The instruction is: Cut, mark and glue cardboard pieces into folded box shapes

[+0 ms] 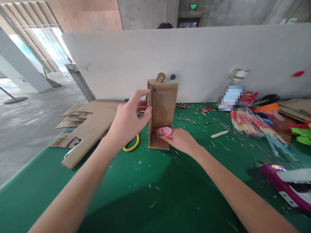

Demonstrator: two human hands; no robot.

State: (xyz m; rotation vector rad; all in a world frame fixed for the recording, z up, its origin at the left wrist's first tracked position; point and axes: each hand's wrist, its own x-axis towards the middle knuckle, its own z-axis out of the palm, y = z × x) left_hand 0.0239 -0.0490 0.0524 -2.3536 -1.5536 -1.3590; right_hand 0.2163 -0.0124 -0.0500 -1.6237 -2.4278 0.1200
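Observation:
A narrow cardboard box (163,108), its front uncovered, stands upright on the green table (145,194). My left hand (132,115) holds the box by its left wall, with the thumb in front and the fingers partly hidden behind it. Low inside the box, my right hand (183,140) has closed its fingers on a small pink object (165,131) with a rounded top and a red glow; its kind cannot be made out. A brown round piece (160,77) shows at the box's top. Beneath my left hand, a yellow loop (132,145) lies partly covered.
Cardboard sheets (92,119) are piled at left. A white panel (121,64) rises behind the table. Right of the box are scraps, a pale stick (219,134), wrapped sticks (245,123) and a purple appliance (282,184) with a white handle. Beyond the panel, the top of a person's head shows.

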